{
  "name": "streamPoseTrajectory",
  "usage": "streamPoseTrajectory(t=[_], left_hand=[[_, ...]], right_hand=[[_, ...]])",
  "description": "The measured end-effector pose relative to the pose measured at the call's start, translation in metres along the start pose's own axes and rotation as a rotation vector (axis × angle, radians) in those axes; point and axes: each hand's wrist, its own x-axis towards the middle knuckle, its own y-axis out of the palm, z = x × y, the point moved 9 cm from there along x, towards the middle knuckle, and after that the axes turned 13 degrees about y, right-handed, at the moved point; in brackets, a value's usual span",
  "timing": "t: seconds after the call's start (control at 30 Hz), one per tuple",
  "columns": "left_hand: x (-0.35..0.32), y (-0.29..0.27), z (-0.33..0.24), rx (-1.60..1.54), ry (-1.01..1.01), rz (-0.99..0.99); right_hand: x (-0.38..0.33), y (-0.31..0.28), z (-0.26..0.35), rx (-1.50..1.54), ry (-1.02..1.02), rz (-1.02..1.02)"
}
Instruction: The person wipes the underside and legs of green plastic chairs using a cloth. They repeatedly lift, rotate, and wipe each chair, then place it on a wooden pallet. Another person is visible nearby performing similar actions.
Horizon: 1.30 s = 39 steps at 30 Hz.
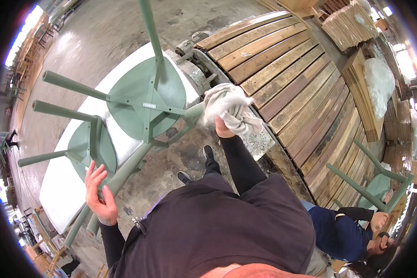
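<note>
The right hand point(223, 129) closes its grip on a grey cloth point(229, 109), pressed against a green chair leg point(193, 111) beside the wooden slat pallet's point(282, 83) edge. The left hand point(99, 194), fingers spread open, touches another leg point(120, 178); open concrete floor point(106, 32) lies beyond.

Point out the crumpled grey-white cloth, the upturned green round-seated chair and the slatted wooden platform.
crumpled grey-white cloth point(229, 109), head view, middle of the bundle.
upturned green round-seated chair point(146, 99), head view, underside of the seat.
slatted wooden platform point(287, 78), head view, a middle plank.

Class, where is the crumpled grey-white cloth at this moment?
In the head view, the crumpled grey-white cloth sits just right of centre, bunched in the right hand against a leg of the upturned green metal chair, beside the wooden slat platform.
</note>
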Motion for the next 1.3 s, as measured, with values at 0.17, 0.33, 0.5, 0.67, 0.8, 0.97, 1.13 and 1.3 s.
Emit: streamPoseTrajectory(t=[0.17, 0.33, 0.5, 0.67, 0.8, 0.97, 1.13, 1.3], left_hand=[[0.011, 0.013, 0.002, -0.072, 0.044, -0.027], [-0.011, -0.003, 0.008, -0.085, -0.065, -0.017], [-0.009, 0.001, 0.013, -0.138, -0.061, -0.010], [0.006, 0.007, 0.011, -0.182, 0.011, -0.027], [-0.009, 0.001, 0.016, -0.126, -0.049, -0.030], [-0.016, -0.004, 0.021, -0.186, -0.011, -0.140], [-0.016, -0.006, 0.024, -0.213, 0.048, -0.199], [-0.005, -0.012, 0.017, -0.143, 0.165, -0.381]], right_hand=[[-0.002, -0.017, -0.082, -0.145, 0.243, 0.230], [0.003, 0.000, -0.081, 0.250, 0.498, 0.227], [-0.008, -0.044, -0.197, 0.067, 0.980, 0.256], [-0.049, -0.093, -0.301, -0.440, 0.949, -0.137], [-0.100, -0.048, -0.290, -0.463, 0.909, 0.026], [-0.095, 0.005, -0.225, -0.560, 1.024, 0.284], [0.004, 0.201, -0.093, -0.592, 0.280, 0.469], [0.098, 0.295, -0.113, -1.150, 0.112, 0.394]])
